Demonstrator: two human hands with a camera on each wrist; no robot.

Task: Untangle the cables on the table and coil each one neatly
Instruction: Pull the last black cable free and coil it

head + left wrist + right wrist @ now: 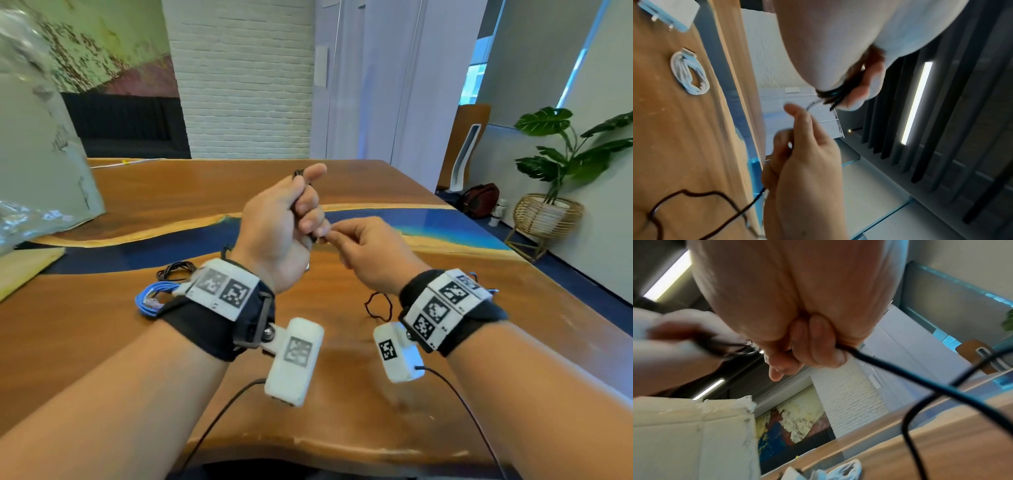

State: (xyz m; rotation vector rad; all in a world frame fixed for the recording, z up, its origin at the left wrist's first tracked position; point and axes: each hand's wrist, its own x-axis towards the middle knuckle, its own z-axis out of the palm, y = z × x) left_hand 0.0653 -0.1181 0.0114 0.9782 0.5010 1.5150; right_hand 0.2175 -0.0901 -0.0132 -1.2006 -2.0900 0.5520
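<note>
My left hand (305, 205) is raised above the table (479, 291) and grips a bundle of black cable (833, 95) loops in its curled fingers. Just right of it, my right hand (334, 236) pinches the same black cable (879, 366), which runs out of its fist. The slack of the black cable (376, 305) lies in a loose loop on the wood under my right wrist. A blue coiled cable (150, 296) and a dark coiled cable (174, 269) lie on the table by my left wrist.
A large cardboard box (41, 144) wrapped in plastic stands at the table's left. A white charger plug (670, 13) and a pale coiled cable (689, 74) lie on the wood. A potted plant (561, 164) and a bag (479, 202) are beyond the right edge.
</note>
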